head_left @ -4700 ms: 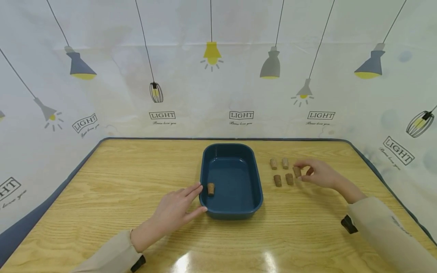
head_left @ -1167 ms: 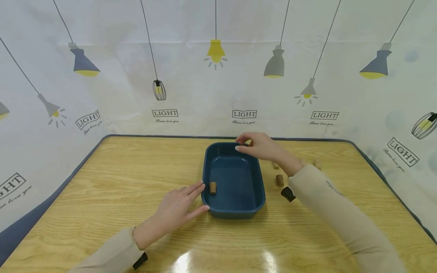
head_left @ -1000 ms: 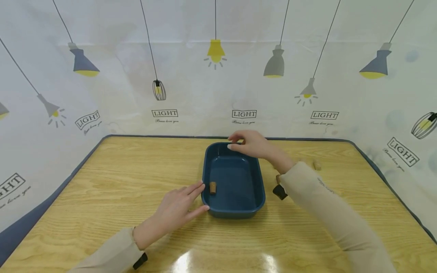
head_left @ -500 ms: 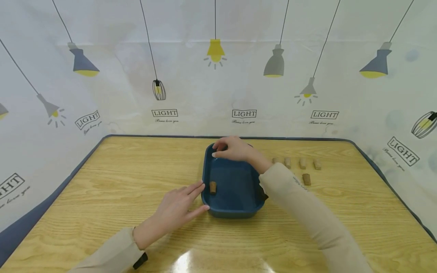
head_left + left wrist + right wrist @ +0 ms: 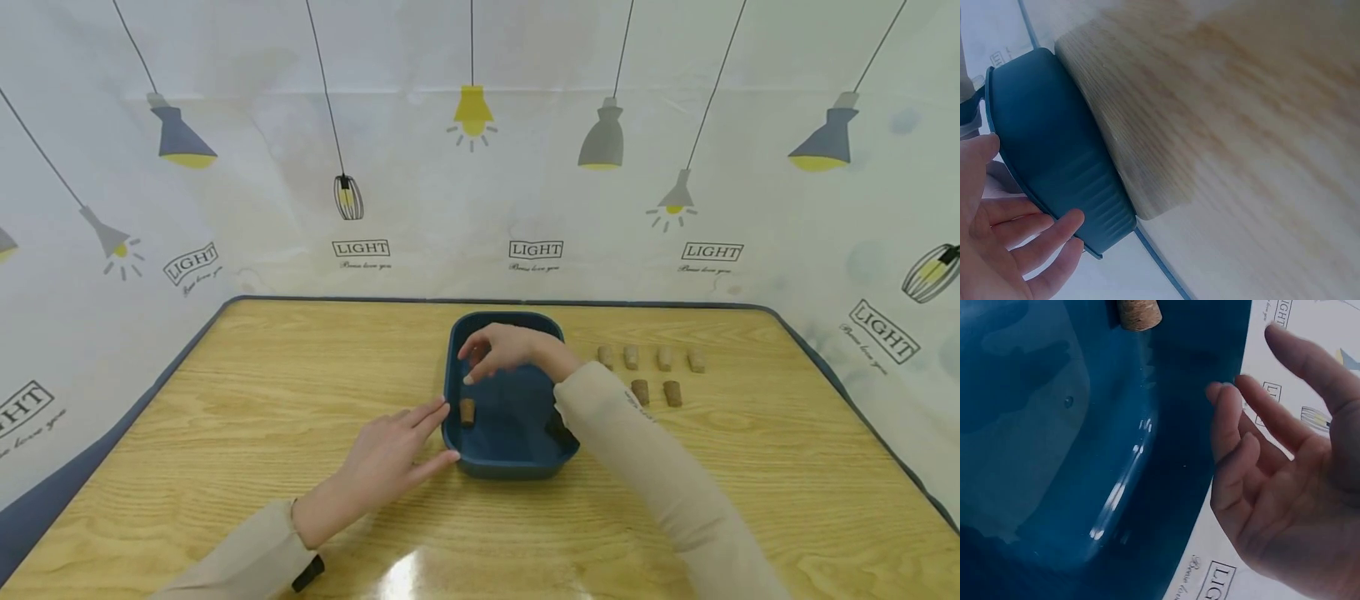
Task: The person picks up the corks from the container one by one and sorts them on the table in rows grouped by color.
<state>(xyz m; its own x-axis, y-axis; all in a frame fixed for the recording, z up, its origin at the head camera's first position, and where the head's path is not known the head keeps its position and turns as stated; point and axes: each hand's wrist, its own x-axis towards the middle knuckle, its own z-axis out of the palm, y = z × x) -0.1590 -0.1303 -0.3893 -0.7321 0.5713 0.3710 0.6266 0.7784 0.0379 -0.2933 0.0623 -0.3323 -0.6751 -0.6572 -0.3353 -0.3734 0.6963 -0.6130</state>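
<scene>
A single brown cork stands inside the dark blue tray, near its left wall; the right wrist view shows part of this cork at the top. My left hand has its fingertips against the tray's left rim, fingers extended. The left wrist view has this hand beside the tray's outer wall. Above the tray, just behind the cork, hovers my right hand. Its fingers are loosely bent, thumb apart from them, and nothing is between them in the right wrist view.
Right of the tray, several corks stand on the wooden table in two rows, including a back-row cork and a front-row cork. My right sleeve covers part of that area. A lamp-printed wall sheet stands behind.
My right hand was pinching a cork at the right; more corks now stand in the rows there. It then moved left over the tray and down toward the cork inside. The left hand stayed.
</scene>
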